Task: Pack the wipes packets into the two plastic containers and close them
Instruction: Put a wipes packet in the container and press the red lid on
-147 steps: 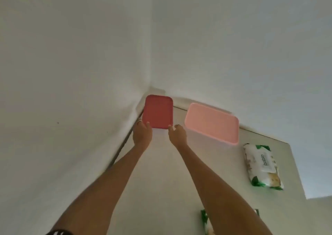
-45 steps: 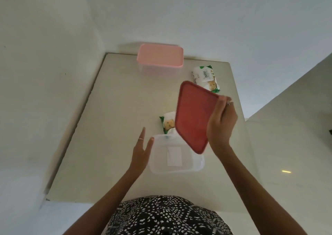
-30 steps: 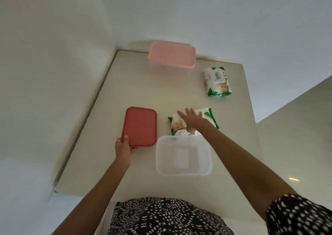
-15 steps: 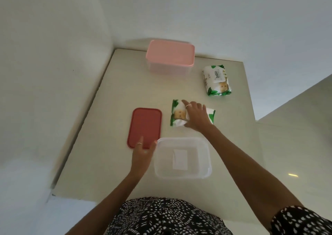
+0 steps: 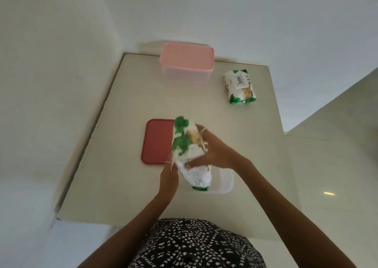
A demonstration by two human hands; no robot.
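Note:
My right hand (image 5: 216, 153) grips a green-and-white wipes packet (image 5: 189, 151), held tilted on end over the open clear container (image 5: 226, 182). The packet's lower end dips into the container. My left hand (image 5: 168, 178) touches the packet's left side, at the container's left edge. The dark red lid (image 5: 157, 141) lies flat on the table, left of the container. A second wipes packet (image 5: 239, 86) lies at the back right. The other clear container, with its pink lid (image 5: 187, 60) on, stands at the back of the table.
The beige table (image 5: 126, 165) fits into a corner, with white walls along its left side and back. Its right edge drops to a pale tiled floor. My patterned black-and-white clothing fills the bottom of the view.
My right hand has lifted the near packet off the table and brought it over the open container. My left hand has moved from the red lid to the packet.

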